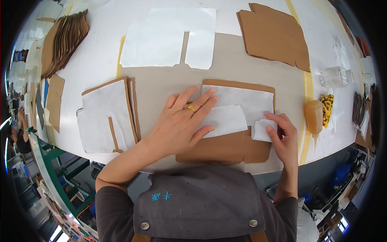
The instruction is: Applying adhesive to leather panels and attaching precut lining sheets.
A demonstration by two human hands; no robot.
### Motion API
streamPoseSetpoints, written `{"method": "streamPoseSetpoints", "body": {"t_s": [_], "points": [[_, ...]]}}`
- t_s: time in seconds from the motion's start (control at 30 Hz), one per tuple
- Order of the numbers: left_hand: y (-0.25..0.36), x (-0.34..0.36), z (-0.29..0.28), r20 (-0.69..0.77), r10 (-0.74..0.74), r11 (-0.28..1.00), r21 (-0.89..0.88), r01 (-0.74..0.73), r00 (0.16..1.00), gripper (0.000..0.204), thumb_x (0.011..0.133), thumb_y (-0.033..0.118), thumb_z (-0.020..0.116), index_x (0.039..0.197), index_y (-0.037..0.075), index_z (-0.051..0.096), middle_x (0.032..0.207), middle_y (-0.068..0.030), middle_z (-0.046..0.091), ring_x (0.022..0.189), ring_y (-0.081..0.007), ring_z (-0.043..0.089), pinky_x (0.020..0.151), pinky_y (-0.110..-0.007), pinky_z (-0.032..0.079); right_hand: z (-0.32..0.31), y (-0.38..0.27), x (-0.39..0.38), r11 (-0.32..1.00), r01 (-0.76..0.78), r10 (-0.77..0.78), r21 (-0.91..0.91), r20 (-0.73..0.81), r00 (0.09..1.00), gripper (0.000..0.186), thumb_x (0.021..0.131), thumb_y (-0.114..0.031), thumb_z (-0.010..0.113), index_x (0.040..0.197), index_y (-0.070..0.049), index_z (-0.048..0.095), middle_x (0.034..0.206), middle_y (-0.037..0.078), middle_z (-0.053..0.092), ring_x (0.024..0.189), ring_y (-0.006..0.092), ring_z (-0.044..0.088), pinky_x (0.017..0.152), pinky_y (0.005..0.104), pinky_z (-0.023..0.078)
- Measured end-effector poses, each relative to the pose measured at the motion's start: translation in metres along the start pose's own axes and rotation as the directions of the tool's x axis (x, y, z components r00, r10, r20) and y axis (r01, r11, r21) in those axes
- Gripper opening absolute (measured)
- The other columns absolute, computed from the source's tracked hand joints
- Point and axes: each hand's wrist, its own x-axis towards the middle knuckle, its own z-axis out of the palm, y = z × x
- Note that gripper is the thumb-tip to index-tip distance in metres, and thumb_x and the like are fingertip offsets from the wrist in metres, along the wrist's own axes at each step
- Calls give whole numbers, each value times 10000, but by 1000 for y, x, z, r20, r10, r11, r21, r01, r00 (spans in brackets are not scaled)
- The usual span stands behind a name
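Observation:
In front of me lies a brown panel that looks like leather or card. A thin white sheet covers its far part. The sheet's near side is folded back into a wide flap and a smaller flap on the right, so the panel's near strip shows bare. My left hand, a gold ring on one finger, rests with spread fingers on the sheet's left part. Thumb and fingers of my right hand pinch the smaller flap at the panel's right side.
At left stand layered white-faced panels and a fanned brown stack. A slotted white sheet and a brown pile lie at the back. Right: a clear bottle, an amber squeeze bottle, a yellow-black patterned cloth.

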Motion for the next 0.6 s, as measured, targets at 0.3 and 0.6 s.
{"method": "streamPoseSetpoints", "body": {"t_s": [0.3,0.6], "points": [[16,20,6,2,39,994,102,-39,999,575,853,284,686,1309,-30,531,1392,-165,478,1230,-332,426,987,-442,335,-2,3,1,999,-41,41,10,-14,999,282,841,-59,695,1123,-60,687,792,28,531,567,104,412,522,252,351],[36,99,41,46,303,947,-130,-295,952,425,898,194,635,1239,-49,568,1137,-148,507,1051,-314,506,875,-418,473,-3,4,-1,998,-14,13,54,8,1000,251,851,-102,703,1099,-66,691,777,53,536,587,154,486,551,296,406]]}}
